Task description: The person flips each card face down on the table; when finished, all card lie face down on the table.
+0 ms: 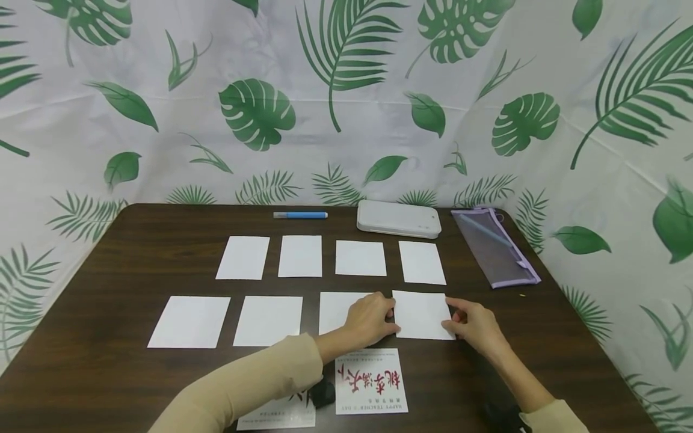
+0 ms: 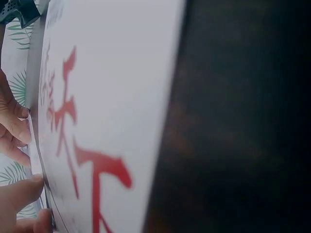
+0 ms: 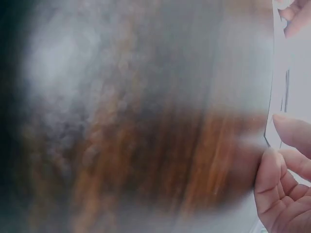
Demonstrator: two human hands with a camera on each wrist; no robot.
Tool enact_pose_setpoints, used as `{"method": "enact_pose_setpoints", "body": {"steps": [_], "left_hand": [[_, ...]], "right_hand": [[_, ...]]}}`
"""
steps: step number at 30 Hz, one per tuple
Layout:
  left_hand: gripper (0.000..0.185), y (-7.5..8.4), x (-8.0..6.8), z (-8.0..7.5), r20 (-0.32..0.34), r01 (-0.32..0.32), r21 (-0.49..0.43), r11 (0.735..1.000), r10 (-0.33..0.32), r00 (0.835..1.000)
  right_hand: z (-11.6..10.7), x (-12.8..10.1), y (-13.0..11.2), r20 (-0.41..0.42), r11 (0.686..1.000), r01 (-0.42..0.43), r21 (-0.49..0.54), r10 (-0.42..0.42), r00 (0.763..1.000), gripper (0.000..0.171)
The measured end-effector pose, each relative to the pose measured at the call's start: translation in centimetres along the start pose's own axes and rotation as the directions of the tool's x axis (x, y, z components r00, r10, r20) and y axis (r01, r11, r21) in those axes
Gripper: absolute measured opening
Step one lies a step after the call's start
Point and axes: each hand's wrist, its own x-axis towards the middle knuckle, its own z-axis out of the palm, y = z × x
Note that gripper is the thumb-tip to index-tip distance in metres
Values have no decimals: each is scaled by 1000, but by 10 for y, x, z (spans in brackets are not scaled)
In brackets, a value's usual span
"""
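Eight blank white cards lie in two rows on the dark wooden table (image 1: pixel 108 373). Both hands are at the last card (image 1: pixel 422 314) on the right of the near row. My left hand (image 1: pixel 393 320) pinches its left edge with curled fingers and partly covers the neighbouring card (image 1: pixel 335 310). My right hand (image 1: pixel 450 316) pinches its right edge; in the right wrist view the fingers (image 3: pixel 286 165) curl beside that edge. A card printed with red characters (image 1: pixel 370 380) lies just in front of the hands and fills the left wrist view (image 2: pixel 107 121).
At the back of the table lie a blue pen (image 1: pixel 300 214), a flat white box (image 1: pixel 398 218) and a purple mesh pouch (image 1: pixel 494 246). A second printed card (image 1: pixel 281 415) sits under my left forearm. Leaf-patterned cloth walls in the table.
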Motion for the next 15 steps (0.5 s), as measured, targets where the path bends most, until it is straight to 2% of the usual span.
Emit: {"method": "enact_pose_setpoints", "body": {"steps": [4,7,9,11,13,15], "left_hand": [[28,1,0,-2,11,-6,66,998,5,1000],[28,1,1,-6,27,-17,51,999,15,1000],[27,0,2,-14,47,-28,-30,999,29,998],[32,-2,2,-27,85,-21,-169,985,36,996],[41,-9,-3,-44,122,-7,-309,951,47,991],[46,-20,-12,-60,155,21,-411,912,47,987]], "right_hand": [[2,0,-2,-16,998,25,-52,-26,1000,45],[2,0,-3,-37,998,32,-62,-34,999,47],[1,0,-5,-78,997,44,-62,-48,996,46],[0,0,-13,-137,997,67,-37,-72,988,43],[1,0,-26,-183,996,93,14,-89,979,38],[5,-1,-44,-203,989,123,87,-103,974,35]]}}
